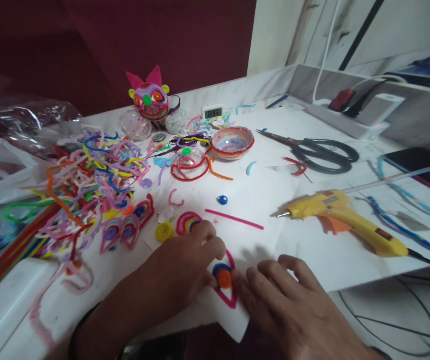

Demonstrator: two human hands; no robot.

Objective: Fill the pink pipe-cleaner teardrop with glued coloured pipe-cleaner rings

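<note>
My left hand (184, 270) and my right hand (290, 305) meet at the near table edge over a small white card (230, 315). On the card lies a pink teardrop pipe-cleaner piece (225, 280) with a blue and orange coil inside. My left fingers curl and pinch its left side. My right fingers press flat on its right side. Just beyond my left hand lie a pink rainbow coil (186, 221) and a yellow coil (163, 231). A straight pink stem (233, 219) lies on the white paper (312, 250).
A yellow glue gun (346, 220) lies at right, black scissors (320, 150) behind it. A heap of coloured pipe cleaners (90, 180) fills the left. A woven bowl (233, 142), a decorated ball figure (150, 100), a small digital display (213, 112) and a power strip (350, 120) stand farther back.
</note>
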